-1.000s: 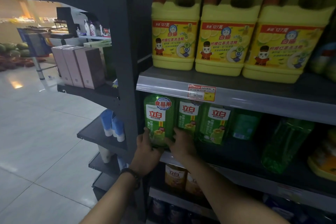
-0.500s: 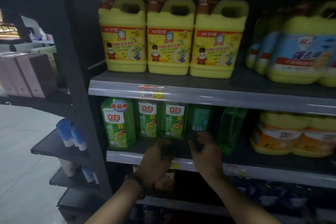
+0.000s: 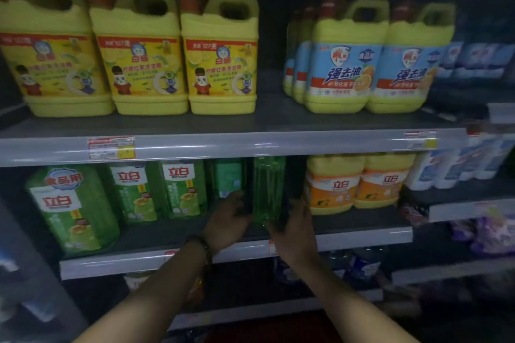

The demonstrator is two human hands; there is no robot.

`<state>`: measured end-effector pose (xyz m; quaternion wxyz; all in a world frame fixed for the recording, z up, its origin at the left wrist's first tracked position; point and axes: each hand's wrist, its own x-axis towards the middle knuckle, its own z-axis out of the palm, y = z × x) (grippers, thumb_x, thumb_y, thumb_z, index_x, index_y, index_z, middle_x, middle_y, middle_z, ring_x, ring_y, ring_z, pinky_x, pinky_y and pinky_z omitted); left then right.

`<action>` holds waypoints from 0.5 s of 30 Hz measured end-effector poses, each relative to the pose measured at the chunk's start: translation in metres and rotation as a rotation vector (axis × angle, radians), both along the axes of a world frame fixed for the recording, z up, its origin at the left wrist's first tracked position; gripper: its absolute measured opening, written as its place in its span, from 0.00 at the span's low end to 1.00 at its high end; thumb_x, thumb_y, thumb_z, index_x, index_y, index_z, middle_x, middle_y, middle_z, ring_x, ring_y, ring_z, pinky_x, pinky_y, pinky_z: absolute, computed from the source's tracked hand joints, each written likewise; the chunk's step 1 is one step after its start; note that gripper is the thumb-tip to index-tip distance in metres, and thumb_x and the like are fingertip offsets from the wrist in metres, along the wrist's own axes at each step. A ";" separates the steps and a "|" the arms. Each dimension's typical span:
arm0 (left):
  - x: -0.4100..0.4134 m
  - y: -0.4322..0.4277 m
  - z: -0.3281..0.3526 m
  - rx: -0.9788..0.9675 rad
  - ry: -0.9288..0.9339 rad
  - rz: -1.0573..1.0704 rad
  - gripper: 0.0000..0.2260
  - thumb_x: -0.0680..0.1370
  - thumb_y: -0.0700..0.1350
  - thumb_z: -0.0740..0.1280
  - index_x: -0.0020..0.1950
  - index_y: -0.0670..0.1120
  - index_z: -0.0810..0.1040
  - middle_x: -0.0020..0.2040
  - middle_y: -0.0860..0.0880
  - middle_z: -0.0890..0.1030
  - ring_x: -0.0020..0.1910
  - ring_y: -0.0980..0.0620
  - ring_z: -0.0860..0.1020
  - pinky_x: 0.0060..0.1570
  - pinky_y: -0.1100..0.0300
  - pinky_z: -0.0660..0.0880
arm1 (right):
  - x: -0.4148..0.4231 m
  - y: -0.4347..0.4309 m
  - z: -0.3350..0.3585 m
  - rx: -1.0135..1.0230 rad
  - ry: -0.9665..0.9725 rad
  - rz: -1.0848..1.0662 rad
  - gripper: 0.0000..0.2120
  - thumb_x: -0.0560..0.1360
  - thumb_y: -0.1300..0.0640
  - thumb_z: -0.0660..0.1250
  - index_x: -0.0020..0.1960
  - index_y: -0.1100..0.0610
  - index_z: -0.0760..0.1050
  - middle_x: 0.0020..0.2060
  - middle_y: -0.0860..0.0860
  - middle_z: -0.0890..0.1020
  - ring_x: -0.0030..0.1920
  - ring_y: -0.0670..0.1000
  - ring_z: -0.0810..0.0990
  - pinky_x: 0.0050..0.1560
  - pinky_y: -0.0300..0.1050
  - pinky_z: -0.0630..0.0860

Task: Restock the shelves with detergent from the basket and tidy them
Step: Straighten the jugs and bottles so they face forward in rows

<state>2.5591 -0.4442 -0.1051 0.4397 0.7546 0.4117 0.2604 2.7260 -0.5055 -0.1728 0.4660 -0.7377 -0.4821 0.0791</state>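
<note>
Left hand (image 3: 229, 221), right hand (image 3: 296, 227) now clasp green bottle (image 3: 269, 189).

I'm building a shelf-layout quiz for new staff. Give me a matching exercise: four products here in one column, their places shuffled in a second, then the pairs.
Things:
1. yellow-label jugs
2. blue-label jugs
3. orange-label jugs
4. edge-on green bottle

Places:
A. middle shelf, far right end
B. between the left hand and right hand
C. top shelf, left part
D. top shelf, right part

Pairs: 1-C, 2-D, 3-A, 4-B
</note>
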 end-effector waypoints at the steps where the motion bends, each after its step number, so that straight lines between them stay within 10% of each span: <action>1: 0.005 0.003 0.001 0.008 -0.005 -0.014 0.12 0.82 0.36 0.69 0.65 0.43 0.78 0.55 0.64 0.77 0.48 0.79 0.77 0.45 0.82 0.69 | 0.000 0.000 0.000 -0.033 0.010 0.009 0.34 0.73 0.49 0.79 0.74 0.55 0.68 0.66 0.55 0.73 0.67 0.57 0.75 0.67 0.50 0.76; 5: 0.020 0.008 0.002 -0.071 -0.067 0.035 0.25 0.83 0.54 0.68 0.79 0.48 0.71 0.72 0.52 0.79 0.69 0.52 0.78 0.57 0.69 0.73 | 0.002 0.005 0.000 -0.093 -0.019 0.025 0.38 0.72 0.47 0.79 0.75 0.55 0.66 0.67 0.56 0.72 0.68 0.60 0.75 0.65 0.53 0.77; 8: 0.026 0.010 -0.003 -0.148 -0.126 0.060 0.38 0.75 0.71 0.65 0.80 0.52 0.69 0.75 0.50 0.77 0.71 0.50 0.77 0.71 0.51 0.73 | 0.004 0.010 0.005 -0.120 0.024 0.055 0.40 0.71 0.47 0.80 0.76 0.55 0.65 0.68 0.56 0.72 0.69 0.59 0.74 0.66 0.52 0.76; 13: 0.031 0.000 -0.007 -0.135 -0.238 0.087 0.12 0.86 0.53 0.63 0.66 0.49 0.78 0.59 0.54 0.84 0.55 0.60 0.82 0.48 0.73 0.75 | 0.000 0.016 0.004 -0.076 0.064 0.123 0.47 0.64 0.42 0.82 0.77 0.48 0.64 0.64 0.47 0.74 0.64 0.49 0.73 0.59 0.44 0.73; 15: 0.028 -0.007 -0.013 -0.092 -0.231 0.045 0.10 0.86 0.50 0.64 0.64 0.49 0.80 0.57 0.53 0.86 0.56 0.56 0.84 0.53 0.67 0.79 | 0.002 0.018 0.004 -0.064 0.076 0.106 0.45 0.63 0.40 0.81 0.74 0.48 0.67 0.61 0.44 0.75 0.61 0.47 0.73 0.56 0.43 0.73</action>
